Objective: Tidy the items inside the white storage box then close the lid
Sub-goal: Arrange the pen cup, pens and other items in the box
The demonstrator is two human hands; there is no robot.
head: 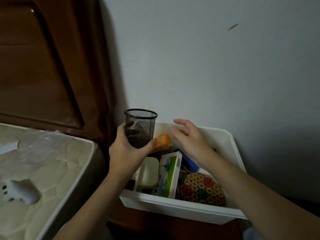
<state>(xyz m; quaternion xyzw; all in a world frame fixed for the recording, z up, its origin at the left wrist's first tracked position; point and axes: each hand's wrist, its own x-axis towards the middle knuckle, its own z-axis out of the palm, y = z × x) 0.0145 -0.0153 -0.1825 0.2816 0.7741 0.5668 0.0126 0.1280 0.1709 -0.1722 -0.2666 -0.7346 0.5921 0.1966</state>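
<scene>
Dim bedroom corner here, plain grey-white wall (207,66) at the back, a dark wooden headboard (43,66) on the left and a bare quilted mattress (52,170) with a small white gadget (19,192) lying on it. The white storage box (181,207) sits beside the bed on dark wood, lid not on it. Left hand (124,151) is wrapped around the lower part of a black mesh pen cup (140,128), holding it upright above the box's far left corner. Right hand (188,137) hovers over the back of the box with fingers spread and relaxed, gripping nothing. Inside the box: an orange carton (162,142) at the back with some print too blurry to read, a cream plastic case (149,173), a tall white-and-green carton (168,175) standing on edge with a barcode and characters I can't make out, something blue (190,163) under the right wrist, and a round woven beaded mat (201,188) in tan, red and green at the front right.
</scene>
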